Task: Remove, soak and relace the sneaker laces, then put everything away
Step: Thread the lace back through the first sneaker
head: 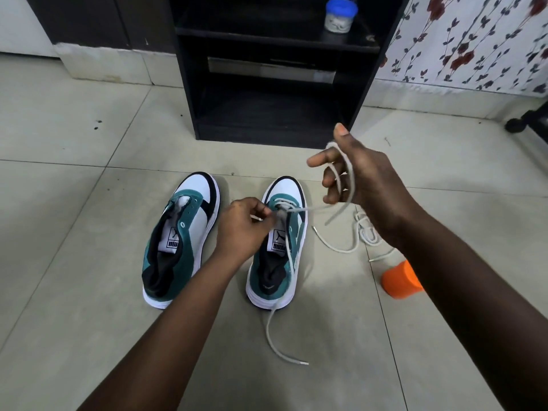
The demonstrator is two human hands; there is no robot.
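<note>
- The lace (311, 208) is running from the right sneaker (278, 241) on the tiled floor (74, 203), its tail trailing toward the camera.
- The left hand (243, 226) is pinching it at the eyelets.
- The right hand (355, 173) is holding a loop, raised.
- The left sneaker (181, 235) is sitting unlaced beside it; a loose lace (360, 232) and an orange cup (400, 280) are lying to the right.

Left sneaker (181, 232): a white tongue label (171, 238) carries a black leaping-cat logo above blocky black letters reading "PUMA".

Right sneaker (277, 244): its white tongue label (278, 238) bears the same black cat logo and the same "PUMA" lettering. A short line of small pale print stands on the black heel lining; it is too small to read.

Blue-lidded jar (339, 16) on the shelf: dark markings on its white wall, blurred and illegible.
</note>
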